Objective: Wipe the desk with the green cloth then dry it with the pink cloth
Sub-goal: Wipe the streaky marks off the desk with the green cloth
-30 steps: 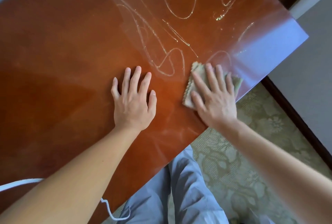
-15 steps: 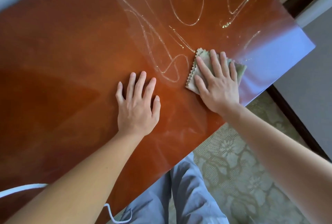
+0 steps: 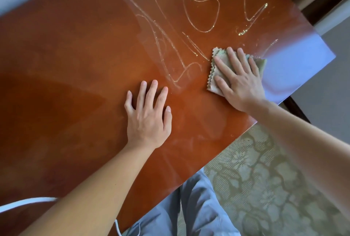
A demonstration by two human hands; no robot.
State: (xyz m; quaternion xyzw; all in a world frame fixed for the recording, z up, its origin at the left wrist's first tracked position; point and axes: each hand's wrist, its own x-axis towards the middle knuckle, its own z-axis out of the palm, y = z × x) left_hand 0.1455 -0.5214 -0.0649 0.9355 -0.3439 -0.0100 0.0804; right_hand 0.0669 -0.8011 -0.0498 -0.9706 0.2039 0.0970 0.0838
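The glossy red-brown desk fills most of the head view. Thin pale squiggles of liquid run across its far half. A folded green cloth with zigzag edges lies near the desk's right edge. My right hand presses flat on the cloth, fingers spread and pointing away from me. My left hand rests flat on the bare wood to the left of the cloth, holding nothing. No pink cloth is in view.
The desk's right corner reflects bluish light. Below the near edge lie a patterned carpet and my grey trousers. A white cord crosses the lower left. A grey wall stands at the right.
My right hand has slid the green cloth away from me, up the desk toward the streaks, wiping away part of the nearest squiggle. My left hand has stayed flat in place.
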